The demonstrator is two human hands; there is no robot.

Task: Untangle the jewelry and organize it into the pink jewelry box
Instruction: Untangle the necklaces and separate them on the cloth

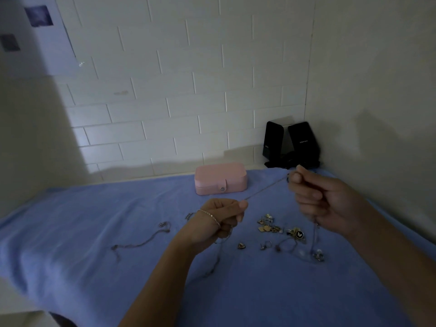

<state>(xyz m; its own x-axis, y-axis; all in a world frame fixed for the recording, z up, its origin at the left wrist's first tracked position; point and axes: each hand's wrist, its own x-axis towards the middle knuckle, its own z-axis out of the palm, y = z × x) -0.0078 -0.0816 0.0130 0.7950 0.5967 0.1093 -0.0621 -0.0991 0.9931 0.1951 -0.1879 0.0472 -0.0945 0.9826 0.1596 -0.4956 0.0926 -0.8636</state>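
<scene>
- A white brick wall (165, 102) stands in dim light behind a desk (70, 267) spread with a blue cloth (247, 291), soft and napped, so fine links may snag on it.
- At 9 o'clock from the hands a loose chain (141, 241) lies in a slack curve. It looks light and limp, and is best lifted by one end.
- The left hand (221, 220), with a beaded bracelet (208, 214) on the wrist, is curled, thumb and forefinger pinching a thin chain (266, 187).
- The thin chain runs taut up towards 2 o'clock, and its tails hang below both fists. It seems very light, slippery and easily kinked, so gentle pulls near a knot suit it.
- At 12 o'clock the pink jewelry box (220, 178) sits shut with its snap tab fastened. It is smooth, rigid and round-cornered.
- At 6 o'clock from the box lie small gold pieces (271, 225), hard and shiny, to be picked up singly.
- The right hand (316, 199) is fisted, pinching the chain's upper end.
- Black speakers (292, 143) stand in the corner at 1 o'clock.
</scene>
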